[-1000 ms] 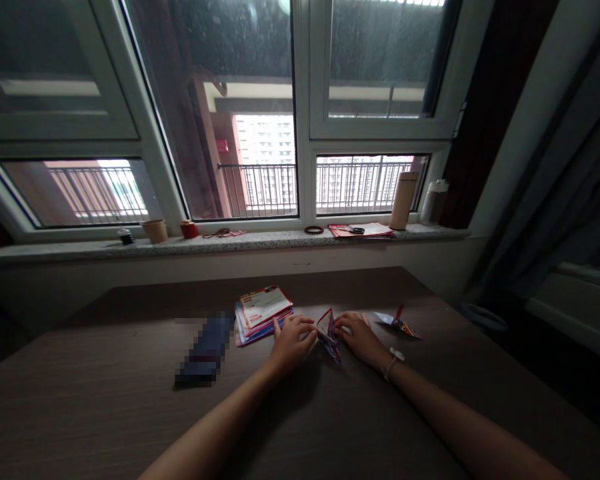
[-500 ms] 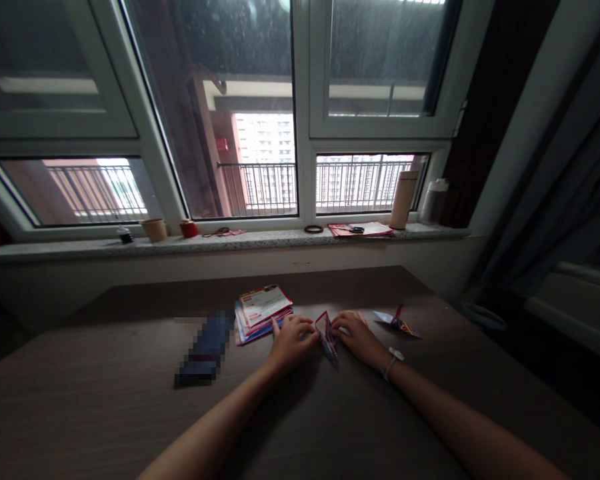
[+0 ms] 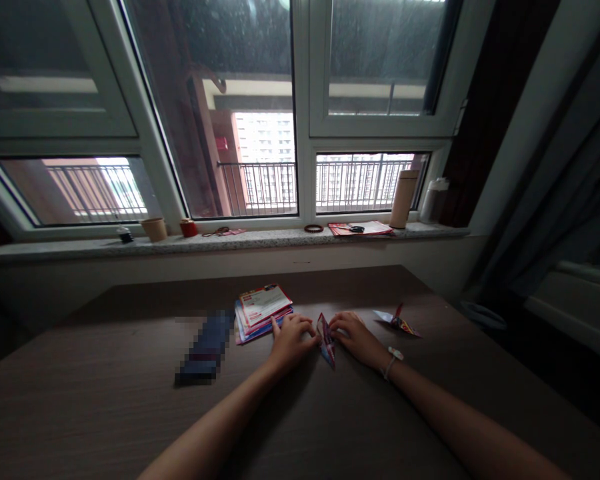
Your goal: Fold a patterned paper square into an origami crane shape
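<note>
A folded piece of printed paper (image 3: 326, 341), narrow and diamond-shaped with pointed ends, stands on the dark wooden table (image 3: 260, 427) between my hands. My left hand (image 3: 293, 339) has its fingertips closed on the paper's left side. On the right side, my right hand (image 3: 354, 335) pinches it with thumb and fingers; a pale bracelet circles that wrist. Just beyond my left hand lies a stack of printed sheets (image 3: 264, 308). To the right of my right hand rests a folded paper crane (image 3: 398, 322) with a red upright point.
Left of the stack lies a dark blurred-out object (image 3: 205, 350). On the windowsill (image 3: 275, 239) stand a paper cup (image 3: 154, 229), a small red container (image 3: 188, 228), a tan flask (image 3: 404, 200) and a clear bottle (image 3: 435, 201). Scissors (image 3: 356, 229) lie on more sheets there.
The folded paper has narrowed: its upper part, open with a pale inside before, is now pressed together into a point. My right fingers have shifted slightly left.
</note>
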### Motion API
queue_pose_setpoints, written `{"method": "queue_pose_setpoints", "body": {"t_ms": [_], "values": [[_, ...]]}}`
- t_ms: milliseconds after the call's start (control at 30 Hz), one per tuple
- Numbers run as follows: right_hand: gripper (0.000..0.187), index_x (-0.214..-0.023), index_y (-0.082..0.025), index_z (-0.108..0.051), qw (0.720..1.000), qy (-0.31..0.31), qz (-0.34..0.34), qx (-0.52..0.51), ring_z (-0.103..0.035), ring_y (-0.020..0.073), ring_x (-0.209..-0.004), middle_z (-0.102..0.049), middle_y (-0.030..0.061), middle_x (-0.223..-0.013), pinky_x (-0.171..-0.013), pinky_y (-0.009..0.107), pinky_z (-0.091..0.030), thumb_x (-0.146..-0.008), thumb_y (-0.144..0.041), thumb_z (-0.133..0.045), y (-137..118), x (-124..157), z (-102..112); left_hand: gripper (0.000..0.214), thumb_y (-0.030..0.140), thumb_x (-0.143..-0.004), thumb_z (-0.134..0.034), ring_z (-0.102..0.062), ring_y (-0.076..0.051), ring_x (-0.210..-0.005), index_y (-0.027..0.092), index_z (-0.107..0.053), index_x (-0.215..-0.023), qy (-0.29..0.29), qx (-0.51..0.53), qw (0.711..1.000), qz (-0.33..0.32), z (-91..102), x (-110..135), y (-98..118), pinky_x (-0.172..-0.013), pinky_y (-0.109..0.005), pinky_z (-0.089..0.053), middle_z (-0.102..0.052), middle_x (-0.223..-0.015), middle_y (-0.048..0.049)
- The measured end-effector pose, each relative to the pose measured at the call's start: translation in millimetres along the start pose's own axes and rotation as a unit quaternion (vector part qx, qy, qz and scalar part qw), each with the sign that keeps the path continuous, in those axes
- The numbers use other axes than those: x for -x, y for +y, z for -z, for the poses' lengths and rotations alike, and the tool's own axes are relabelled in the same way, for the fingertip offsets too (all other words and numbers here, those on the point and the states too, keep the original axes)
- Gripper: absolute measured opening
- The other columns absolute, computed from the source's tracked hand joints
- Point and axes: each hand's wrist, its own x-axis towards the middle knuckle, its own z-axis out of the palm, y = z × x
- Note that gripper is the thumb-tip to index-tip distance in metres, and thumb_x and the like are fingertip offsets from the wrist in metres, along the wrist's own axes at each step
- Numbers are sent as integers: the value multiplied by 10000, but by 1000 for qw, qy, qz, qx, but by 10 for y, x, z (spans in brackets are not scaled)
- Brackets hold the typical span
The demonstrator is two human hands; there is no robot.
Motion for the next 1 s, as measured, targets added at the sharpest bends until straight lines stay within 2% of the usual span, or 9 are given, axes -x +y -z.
{"method": "queue_pose_setpoints", "body": {"t_ms": [300, 1000], "values": [[115, -866, -228, -680, 1000, -1, -1, 2, -539, 191, -994, -640, 23, -978, -944, 347, -351, -893, -223, -569, -1, -6, -8, 106, 348, -787, -660, -470, -267, -1164, 252, -660, -743, 12, -6, 1000, -11, -41, -14, -11, -1025, -742, 32, -644, -1133, 16], [96, -819, -224, -672, 1000, -4, -28, -12, -535, 188, -979, -628, 20, -964, -936, 342, -342, -874, -238, -595, -8, -23, -12, 125, 365, -739, -697, -439, -281, -1214, 250, -680, -693, 15, 5, 999, 34, -58, -72, -39, -1039, -717, 31, -618, -1181, 2]]}}
